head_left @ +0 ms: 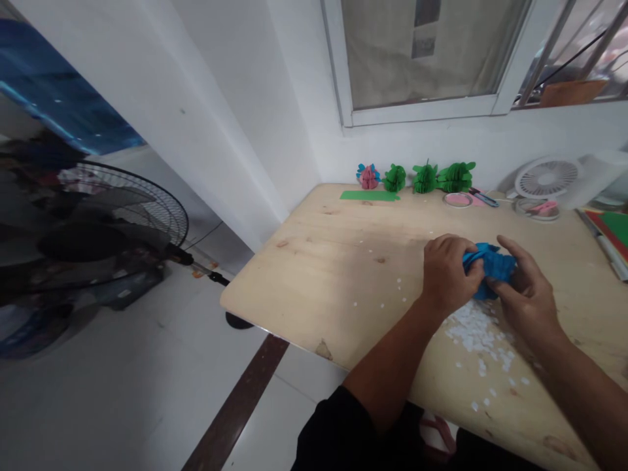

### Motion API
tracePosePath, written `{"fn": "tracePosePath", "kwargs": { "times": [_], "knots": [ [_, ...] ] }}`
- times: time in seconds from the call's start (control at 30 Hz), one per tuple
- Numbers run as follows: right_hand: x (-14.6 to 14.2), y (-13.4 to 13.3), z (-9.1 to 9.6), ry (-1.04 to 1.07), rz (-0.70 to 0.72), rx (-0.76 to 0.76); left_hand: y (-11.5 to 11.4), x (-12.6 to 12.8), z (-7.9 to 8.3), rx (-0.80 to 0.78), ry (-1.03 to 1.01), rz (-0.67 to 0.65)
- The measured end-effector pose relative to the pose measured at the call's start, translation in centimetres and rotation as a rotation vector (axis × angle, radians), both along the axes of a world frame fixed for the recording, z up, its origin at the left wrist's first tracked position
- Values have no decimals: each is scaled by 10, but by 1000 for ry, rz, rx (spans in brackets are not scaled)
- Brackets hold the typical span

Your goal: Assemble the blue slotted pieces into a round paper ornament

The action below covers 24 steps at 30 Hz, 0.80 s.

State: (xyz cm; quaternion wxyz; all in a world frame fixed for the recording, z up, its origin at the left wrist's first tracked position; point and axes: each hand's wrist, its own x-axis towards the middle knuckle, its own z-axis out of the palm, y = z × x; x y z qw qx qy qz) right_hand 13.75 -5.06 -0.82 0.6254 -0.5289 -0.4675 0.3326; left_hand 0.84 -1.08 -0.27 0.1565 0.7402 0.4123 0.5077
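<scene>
A folded blue paper craft (495, 267) is held between my two hands, just above the wooden table. My left hand (449, 271) grips its left side, thumb in front and fingers curled behind. On the right side, my right hand (530, 294) pinches it with the thumb at the lower front and the index finger raised behind. Part of the blue paper is hidden by my fingers. Below the hands lies a pile of small white paper bits (478, 333), with some scattered toward the table's front edge.
Along the wall stand green paper crafts (426, 178) and a pink and blue one (368, 176). A green paper strip (370, 195), scissors (483, 197), a tape roll (458, 199) and a small white fan (548, 178) lie nearby. Coloured sheets (613, 232) sit at right; a black floor fan (98, 229) stands left.
</scene>
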Motion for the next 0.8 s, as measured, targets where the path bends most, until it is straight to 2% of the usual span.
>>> {"fn": "tracePosePath", "kwargs": {
  "times": [0.2,0.53,0.8],
  "knots": [
    [2,1,-2,-57,52,7,1,-1,1,19,45,-10],
    [5,5,-8,-180,25,63,4,-1,-3,107,66,-47],
    [7,3,-6,-133,48,35,5,-2,0,60,34,-73]
  ]
}}
